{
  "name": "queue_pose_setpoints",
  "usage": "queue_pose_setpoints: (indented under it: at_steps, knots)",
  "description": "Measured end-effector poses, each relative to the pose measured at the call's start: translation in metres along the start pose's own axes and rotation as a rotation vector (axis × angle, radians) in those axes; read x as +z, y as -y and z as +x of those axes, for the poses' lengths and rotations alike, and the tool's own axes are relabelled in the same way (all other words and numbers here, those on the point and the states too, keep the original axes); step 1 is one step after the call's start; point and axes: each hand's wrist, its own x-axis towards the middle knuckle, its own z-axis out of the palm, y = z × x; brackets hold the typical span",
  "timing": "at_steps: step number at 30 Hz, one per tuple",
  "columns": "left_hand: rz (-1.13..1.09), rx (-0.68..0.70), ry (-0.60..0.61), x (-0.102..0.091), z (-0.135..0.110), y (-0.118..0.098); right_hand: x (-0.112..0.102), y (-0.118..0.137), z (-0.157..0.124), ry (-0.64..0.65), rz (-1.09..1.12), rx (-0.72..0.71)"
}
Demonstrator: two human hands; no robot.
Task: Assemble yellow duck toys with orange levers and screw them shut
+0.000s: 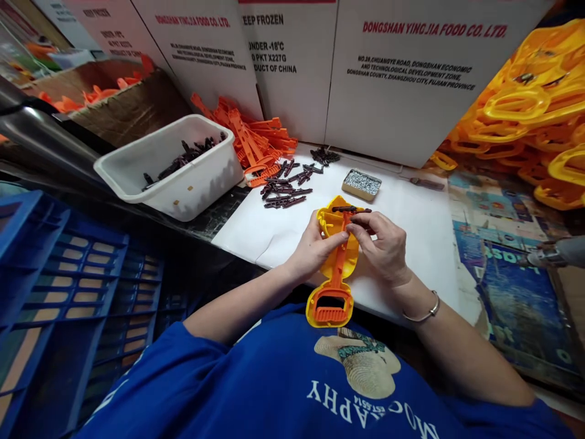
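Note:
My left hand [313,249] is closed around a yellow plastic shell [351,263], which is wide at the top and has a loop handle at the bottom. A long orange plastic piece [339,268] with a ribbed grip lies inside the shell. Across the shell's upper end sits a dark brown plastic part [348,209]. My right hand [384,249] pinches at the top of the orange piece, just below the dark part; its fingertips hide what is between them. Beyond my hands stands a small tin [361,185] of tiny metal pieces.
Several dark parts [286,194] and a heap of orange pieces [249,140] lie at the back left, beside a white bin [192,192]. Yellow shells [516,131] pile up at right, near a metal-tipped tool [548,253]. Cartons [384,107] wall the back; blue crates [86,274] stand left.

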Motion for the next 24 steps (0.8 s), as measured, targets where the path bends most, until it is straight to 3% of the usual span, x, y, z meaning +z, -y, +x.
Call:
queue_pose_setpoints:
  at_steps: [4,9,14,20,24]
  knots:
    - [0.034,0.093,-0.016,0.001,-0.004,-0.006,-0.004,0.012,0.002,-0.123,-0.021,0.032]
    - [0.085,0.204,-0.051,0.003,-0.015,-0.009,-0.008,0.036,0.006,-0.045,-0.034,-0.028]
    - [0.134,0.358,-0.11,0.006,-0.029,-0.013,-0.007,0.064,0.006,-0.066,0.026,0.001]
    - [0.231,0.414,-0.186,0.003,-0.045,-0.003,0.0,0.078,0.002,-0.248,-0.004,-0.166]
    - [0.275,0.443,-0.211,-0.001,-0.046,0.008,0.002,0.077,0.004,-0.296,-0.111,-0.26]
